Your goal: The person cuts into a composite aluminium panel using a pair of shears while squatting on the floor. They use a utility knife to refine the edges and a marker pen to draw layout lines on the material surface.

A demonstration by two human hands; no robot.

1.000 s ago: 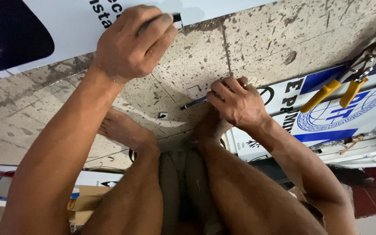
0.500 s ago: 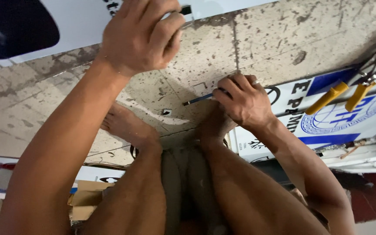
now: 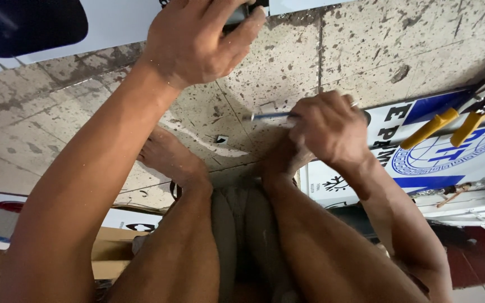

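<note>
My left hand (image 3: 200,36) reaches forward to the edge of a white printed sheet (image 3: 119,25) at the top of the view, its fingers curled over a small dark object (image 3: 242,11) there. My right hand (image 3: 329,129) is closed around a thin blue pen-like tool (image 3: 268,116) whose tip points left over the speckled stone floor (image 3: 366,45). I am squatting; my bare feet (image 3: 166,154) and knees fill the lower middle of the view.
Yellow-handled pliers (image 3: 447,123) lie on a white and blue printed board (image 3: 439,163) at the right. A small dark scrap (image 3: 221,139) sits on the floor between my hands. Cardboard (image 3: 108,252) and other sheets lie at the lower left.
My left hand has stretched further forward onto the sheet's edge. My right hand has kept hold of the blue tool and stayed by my right foot.
</note>
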